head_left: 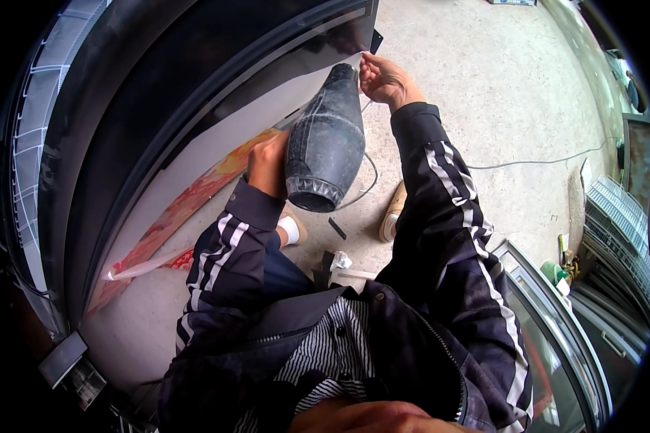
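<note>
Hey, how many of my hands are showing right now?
2. The left hand is at the left side of the dark tool, partly hidden by it; the right hand is beside its narrow end, at the pale sheet's corner.

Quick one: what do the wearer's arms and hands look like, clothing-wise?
Left hand and right hand: no gloves. Left sleeve and right sleeve: dark, with white lengthwise stripes. Left cuff and right cuff: plain, dark; the left has a small snap.
</note>
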Motion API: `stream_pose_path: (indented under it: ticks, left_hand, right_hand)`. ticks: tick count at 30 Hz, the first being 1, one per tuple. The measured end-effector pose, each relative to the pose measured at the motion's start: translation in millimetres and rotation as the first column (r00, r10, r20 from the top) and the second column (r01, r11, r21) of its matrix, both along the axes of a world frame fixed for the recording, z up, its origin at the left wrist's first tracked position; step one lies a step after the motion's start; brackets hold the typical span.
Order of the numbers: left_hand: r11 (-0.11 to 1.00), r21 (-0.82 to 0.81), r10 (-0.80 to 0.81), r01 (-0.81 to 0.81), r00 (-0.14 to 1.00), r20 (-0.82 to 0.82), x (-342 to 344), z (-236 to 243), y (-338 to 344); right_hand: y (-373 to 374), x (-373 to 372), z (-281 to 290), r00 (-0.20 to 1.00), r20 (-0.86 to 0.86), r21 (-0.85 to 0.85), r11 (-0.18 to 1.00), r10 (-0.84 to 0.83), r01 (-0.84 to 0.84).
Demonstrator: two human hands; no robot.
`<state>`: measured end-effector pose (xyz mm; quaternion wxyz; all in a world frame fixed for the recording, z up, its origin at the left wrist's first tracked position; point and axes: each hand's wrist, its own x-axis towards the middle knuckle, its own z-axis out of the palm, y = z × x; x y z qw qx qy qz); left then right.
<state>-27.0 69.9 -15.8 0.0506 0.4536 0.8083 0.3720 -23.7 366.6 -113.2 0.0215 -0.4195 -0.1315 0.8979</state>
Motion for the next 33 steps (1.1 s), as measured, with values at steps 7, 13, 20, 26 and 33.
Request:
stream_pose_path:
  ticks: [7, 13, 20, 26, 33]
  left_hand:
    - [0.999, 0.036, -0.021, 0.019, 0.998, 0.051, -5.2, -10.9, -2.6]
    - [0.998, 0.047, -0.051, 0.051, 0.999, 0.001, -7.1, -3.0, 1.7]
    - [0.996, 0.072, -0.060, 0.060, 0.998, 0.000, -6.8, -2.4, -0.1]
    - [0.996, 0.051, -0.069, 0.069, 0.998, -0.011, -6.0, -5.4, -2.2]
    - [0.996, 0.064, -0.068, 0.069, 0.997, -0.026, -3.7, -11.8, -7.5]
  right_hand:
    - [-1.6, -1.1, 3.4, 0.999, 0.047, 0.008, 1.000, 0.014, -0.015]
    - [-7.6, 0.1, 4.5, 0.995, 0.092, 0.060, 0.997, 0.046, -0.051]
    - [-12.0, 11.0, 21.9, 0.978, 0.102, 0.203, 0.958, 0.182, -0.200]
    - [-8.1, 22.6, 10.9, 0.942, 0.101, 0.371, 0.867, 0.319, -0.334]
    - [-10.4, 41.2, -3.9, 0.571, 0.793, 0.608, -0.216, 0.212, -0.764]
